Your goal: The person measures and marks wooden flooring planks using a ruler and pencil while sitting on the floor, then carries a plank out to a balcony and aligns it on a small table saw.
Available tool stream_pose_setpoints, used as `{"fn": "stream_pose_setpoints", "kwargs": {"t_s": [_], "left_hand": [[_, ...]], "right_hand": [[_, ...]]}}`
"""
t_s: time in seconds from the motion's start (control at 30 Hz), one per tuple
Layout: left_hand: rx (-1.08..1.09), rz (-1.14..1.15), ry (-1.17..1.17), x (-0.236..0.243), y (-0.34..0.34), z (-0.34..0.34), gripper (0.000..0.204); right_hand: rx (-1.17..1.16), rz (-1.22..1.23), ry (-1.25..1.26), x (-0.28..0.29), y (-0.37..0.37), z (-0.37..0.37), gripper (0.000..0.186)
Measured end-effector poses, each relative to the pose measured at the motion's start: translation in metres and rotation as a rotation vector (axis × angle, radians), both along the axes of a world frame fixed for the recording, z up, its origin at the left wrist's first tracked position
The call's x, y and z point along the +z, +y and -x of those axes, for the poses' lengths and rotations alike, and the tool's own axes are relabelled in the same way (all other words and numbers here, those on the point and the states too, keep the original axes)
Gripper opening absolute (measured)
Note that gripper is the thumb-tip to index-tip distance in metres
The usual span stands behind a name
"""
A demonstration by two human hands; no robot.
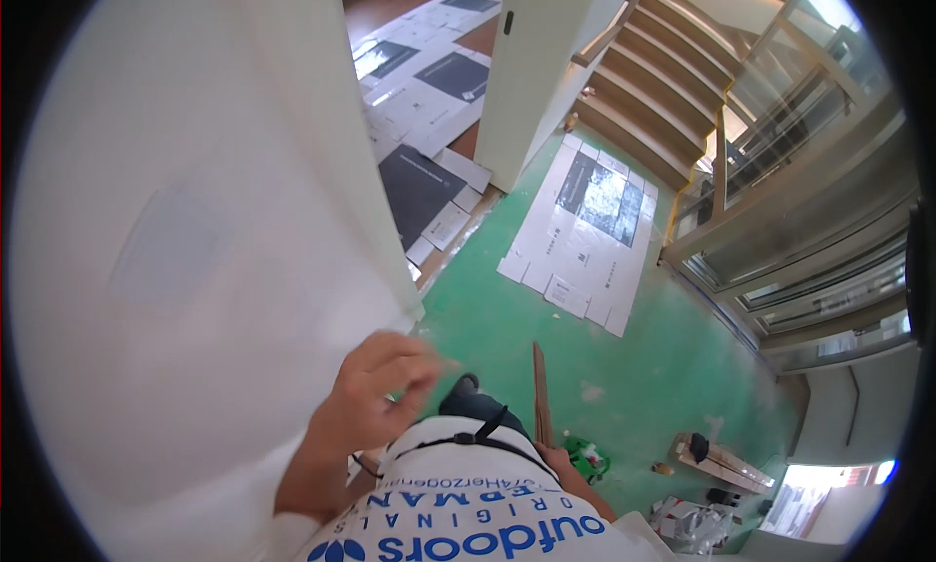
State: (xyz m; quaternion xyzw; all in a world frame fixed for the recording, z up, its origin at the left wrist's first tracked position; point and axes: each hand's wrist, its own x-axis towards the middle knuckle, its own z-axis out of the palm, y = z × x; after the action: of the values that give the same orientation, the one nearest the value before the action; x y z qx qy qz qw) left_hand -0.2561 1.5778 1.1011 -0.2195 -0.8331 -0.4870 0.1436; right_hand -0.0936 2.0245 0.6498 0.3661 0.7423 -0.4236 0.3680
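My left hand (382, 387) is raised beside the white wall (224, 240), its fingers curled toward the thumb and slightly blurred. Whatever it may pinch is too small or hidden to make out. Low beside my right hip, my right hand (556, 461) is closed round the lower end of a long, narrow wooden strip (542, 391). This strip points forward over the green floor (478, 318). Part of the right hand is covered by my white shirt.
Printed cardboard sheets (585, 260) lie on the floor ahead, and more cardboard (419, 114) covers the room through the doorway. Wooden stairs (663, 84) rise beyond. Glazed frames (809, 231) line the right. Boards (726, 462), a green object (588, 459) and a plastic bag (687, 523) lie lower right.
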Motion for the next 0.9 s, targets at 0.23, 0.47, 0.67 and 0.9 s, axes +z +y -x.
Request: {"fn": "stream_pose_setpoints", "kwargs": {"t_s": [0.23,0.47,0.67,0.9], "left_hand": [[-0.518,-0.428,0.374,0.119,0.193,0.128,0.017],[-1.18,-0.003,0.534,0.09,0.417,0.274,0.014],[-1.465,0.278,0.04,-0.053,0.594,0.432,0.032],[-1.346,0.539,-0.699,-0.308,0.836,0.504,0.028]], "right_hand": [[-0.197,-0.207,0.03,0.031,0.073,0.075,0.085],[-0.396,-0.319,-0.018,0.013,0.138,0.101,0.082],[-0.631,-0.42,-0.149,0.029,0.173,0.092,0.081],[-1.202,-0.371,-0.238,0.059,0.178,0.086,0.07]]}}
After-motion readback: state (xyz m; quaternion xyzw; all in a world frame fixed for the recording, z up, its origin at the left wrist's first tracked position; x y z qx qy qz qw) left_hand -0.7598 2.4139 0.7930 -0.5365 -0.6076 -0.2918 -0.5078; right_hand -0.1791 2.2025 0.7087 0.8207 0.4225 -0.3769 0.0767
